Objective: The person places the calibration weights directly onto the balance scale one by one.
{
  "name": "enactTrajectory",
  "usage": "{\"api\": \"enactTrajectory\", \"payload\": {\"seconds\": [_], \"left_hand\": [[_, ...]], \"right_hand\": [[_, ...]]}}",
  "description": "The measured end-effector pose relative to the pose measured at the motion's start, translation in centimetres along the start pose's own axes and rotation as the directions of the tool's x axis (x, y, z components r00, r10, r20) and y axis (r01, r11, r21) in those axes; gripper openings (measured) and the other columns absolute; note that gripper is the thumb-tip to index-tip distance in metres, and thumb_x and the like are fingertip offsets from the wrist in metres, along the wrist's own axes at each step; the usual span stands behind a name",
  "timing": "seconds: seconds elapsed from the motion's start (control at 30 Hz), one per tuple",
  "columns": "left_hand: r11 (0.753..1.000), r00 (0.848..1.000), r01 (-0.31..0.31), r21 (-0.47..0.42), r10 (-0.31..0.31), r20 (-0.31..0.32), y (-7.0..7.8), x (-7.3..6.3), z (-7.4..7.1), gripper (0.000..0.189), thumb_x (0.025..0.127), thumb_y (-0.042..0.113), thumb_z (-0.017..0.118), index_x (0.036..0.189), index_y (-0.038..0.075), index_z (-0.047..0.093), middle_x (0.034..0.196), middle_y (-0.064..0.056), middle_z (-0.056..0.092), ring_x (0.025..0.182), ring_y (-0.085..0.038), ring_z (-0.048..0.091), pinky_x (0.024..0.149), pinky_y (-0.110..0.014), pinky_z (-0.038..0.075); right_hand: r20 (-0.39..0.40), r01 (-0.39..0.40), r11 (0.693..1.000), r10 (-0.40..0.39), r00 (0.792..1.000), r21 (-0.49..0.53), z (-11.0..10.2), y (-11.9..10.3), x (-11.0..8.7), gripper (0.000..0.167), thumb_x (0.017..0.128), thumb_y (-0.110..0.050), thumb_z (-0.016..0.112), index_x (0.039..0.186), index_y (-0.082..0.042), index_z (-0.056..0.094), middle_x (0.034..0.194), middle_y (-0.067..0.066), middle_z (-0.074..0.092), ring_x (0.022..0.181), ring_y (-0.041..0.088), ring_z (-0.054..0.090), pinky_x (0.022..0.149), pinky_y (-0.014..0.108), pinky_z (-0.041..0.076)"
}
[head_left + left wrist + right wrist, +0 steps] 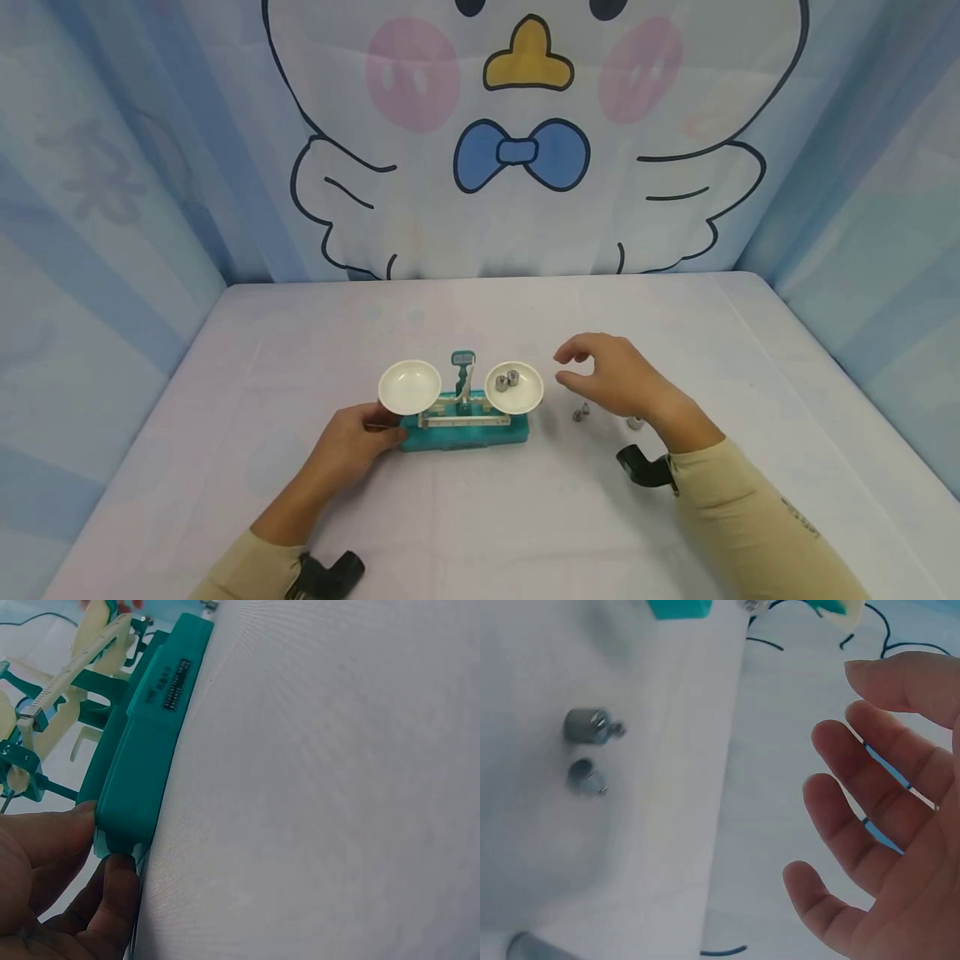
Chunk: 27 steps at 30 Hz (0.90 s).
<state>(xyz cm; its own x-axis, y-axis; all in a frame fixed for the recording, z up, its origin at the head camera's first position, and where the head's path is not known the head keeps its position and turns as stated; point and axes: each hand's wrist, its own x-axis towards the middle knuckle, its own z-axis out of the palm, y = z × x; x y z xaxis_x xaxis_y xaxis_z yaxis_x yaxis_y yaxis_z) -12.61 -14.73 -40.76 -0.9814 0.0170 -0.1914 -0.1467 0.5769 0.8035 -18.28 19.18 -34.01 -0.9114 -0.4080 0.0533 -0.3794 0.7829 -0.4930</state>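
A teal balance scale (465, 435) with two cream pans stands on the table. My left hand (347, 442) grips the left end of its base (142, 765), thumb on one side and fingertips at the lower edge. Nothing lies in the left pan (408, 388). Two small metal weights (501, 383) sit in the right pan (527, 400). To the right of that pan my right hand (618, 379) hovers above the table, fingers loosely bent and apart, holding nothing. Below it are two smaller weights (577, 415), also visible as knobbed metal cylinders (586, 726) in the right wrist view.
Another metal weight (634, 422) lies partly hidden beside my right wrist. A pale cloth covers the table (465, 533). Behind it hangs a printed curtain (517, 225), with more curtain at both sides. Black camera mounts (645, 468) stick out from both wrists.
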Motion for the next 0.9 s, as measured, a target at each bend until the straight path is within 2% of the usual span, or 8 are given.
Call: {"api": "enactTrajectory", "payload": {"seconds": [0.13,0.23,0.43,0.73,0.9], "left_hand": [[1.000,1.000,-0.002,0.001,0.002,0.004,0.1,0.0,0.0,0.032,0.091,0.013,0.072,0.118,-0.003,0.068,0.114,-0.012,0.069,0.108,-0.030,0.063,0.094,-0.051,0.049],[1.000,1.000,-0.002,0.005,0.002,0.006,0.1,0.0,-0.1,0.031,0.091,0.013,0.071,0.118,-0.003,0.068,0.114,-0.012,0.069,0.108,-0.030,0.063,0.094,-0.051,0.050],[1.000,1.000,-0.004,0.010,0.004,0.003,0.0,-0.1,0.0,0.031,0.091,0.013,0.071,0.118,-0.003,0.068,0.115,-0.012,0.069,0.108,-0.030,0.063,0.094,-0.051,0.050],[1.000,1.000,-0.008,0.009,0.008,0.002,-0.1,0.0,0.1,0.032,0.092,0.013,0.071,0.119,-0.003,0.068,0.115,-0.013,0.069,0.109,-0.031,0.063,0.094,-0.051,0.050],[1.000,1.000,-0.005,0.016,0.005,0.001,-0.1,-0.1,0.1,0.031,0.092,0.013,0.070,0.119,-0.003,0.068,0.116,-0.013,0.069,0.110,-0.032,0.062,0.095,-0.052,0.049]], "right_hand": [[0.065,-0.105,0.994,0.104,0.992,0.007,0.2,2.2,-0.9,0.024,0.094,-0.017,0.067,0.114,-0.005,0.070,0.110,0.008,0.067,0.107,0.031,0.057,0.087,0.049,0.051],[0.102,-0.155,0.988,0.155,0.983,-0.009,0.6,3.4,-1.3,0.020,0.094,-0.015,0.068,0.112,-0.007,0.071,0.110,0.008,0.067,0.107,0.032,0.057,0.089,0.050,0.050],[0.100,-0.137,0.988,0.143,0.985,-0.070,1.5,4.8,-1.4,0.015,0.091,-0.013,0.069,0.104,-0.007,0.073,0.103,0.006,0.070,0.102,0.031,0.059,0.092,0.052,0.048],[0.107,-0.116,0.985,0.130,0.986,-0.128,2.0,4.6,-1.2,0.018,0.088,-0.016,0.074,0.103,-0.006,0.073,0.098,0.005,0.071,0.095,0.029,0.063,0.088,0.051,0.049],[0.108,-0.122,0.985,0.136,0.985,-0.122,2.1,4.5,-1.3,0.018,0.088,-0.016,0.074,0.103,-0.006,0.073,0.098,0.005,0.071,0.097,0.029,0.063,0.089,0.051,0.049]]}}
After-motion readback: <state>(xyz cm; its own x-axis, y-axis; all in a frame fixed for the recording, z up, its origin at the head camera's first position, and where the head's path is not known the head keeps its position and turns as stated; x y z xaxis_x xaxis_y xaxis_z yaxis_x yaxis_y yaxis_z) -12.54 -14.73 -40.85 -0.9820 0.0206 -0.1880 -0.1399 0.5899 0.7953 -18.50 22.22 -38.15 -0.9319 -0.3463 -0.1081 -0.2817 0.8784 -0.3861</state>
